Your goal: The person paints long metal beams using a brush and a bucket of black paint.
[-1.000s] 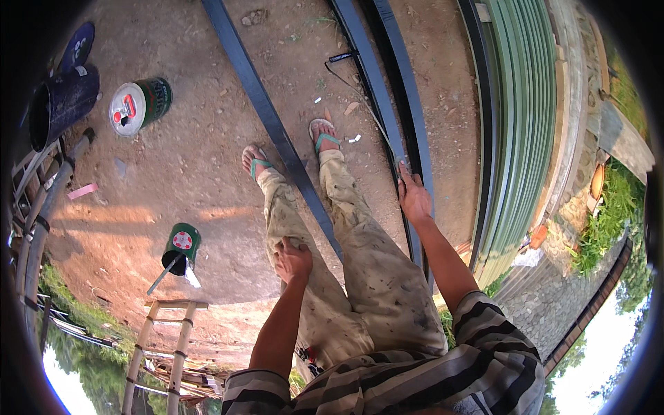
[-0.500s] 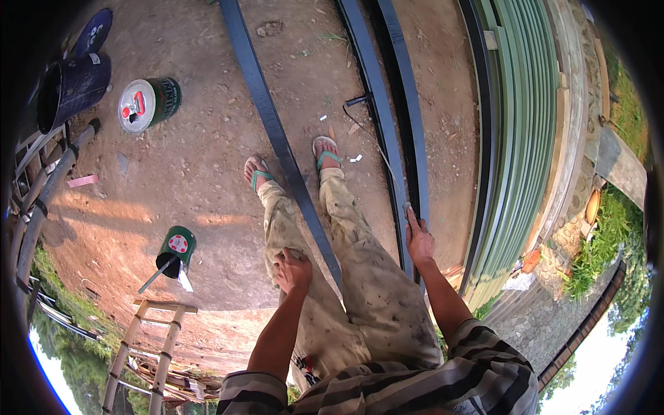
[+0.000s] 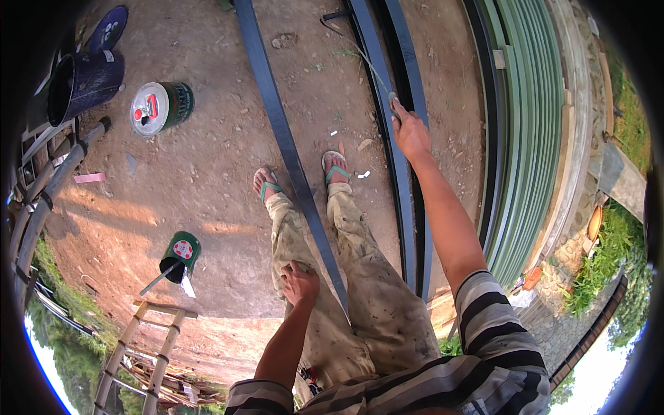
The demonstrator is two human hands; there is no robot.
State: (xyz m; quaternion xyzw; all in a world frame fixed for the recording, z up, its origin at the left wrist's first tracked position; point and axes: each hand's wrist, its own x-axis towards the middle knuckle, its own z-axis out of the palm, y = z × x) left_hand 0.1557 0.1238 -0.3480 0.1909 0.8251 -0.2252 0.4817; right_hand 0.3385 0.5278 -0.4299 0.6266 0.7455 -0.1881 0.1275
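Observation:
My right hand [image 3: 411, 131] grips the handle of a small paint roller [image 3: 337, 14] with a long bent wire frame. Its narrow dark sleeve sits at the far end, at the edge of a blue-grey painted beam [image 3: 397, 166]. The arm is stretched forward over that beam, and a second dark painted beam [image 3: 409, 62] lies just to its right. My left hand [image 3: 300, 282] rests on my left knee with its fingers spread, holding nothing. Another blue-grey beam [image 3: 280, 124] runs between my sandalled feet.
A stack of green beams [image 3: 532, 138] lies along the right. At left stand a green paint can [image 3: 181, 102], a dark bucket [image 3: 97, 79], and a smaller green can [image 3: 190, 243] with a stick in it. A bamboo ladder [image 3: 160, 356] is at lower left.
My right hand has moved far forward along the beam, carrying the paint roller with it, and the arm has straightened. My left hand stays on the knee.

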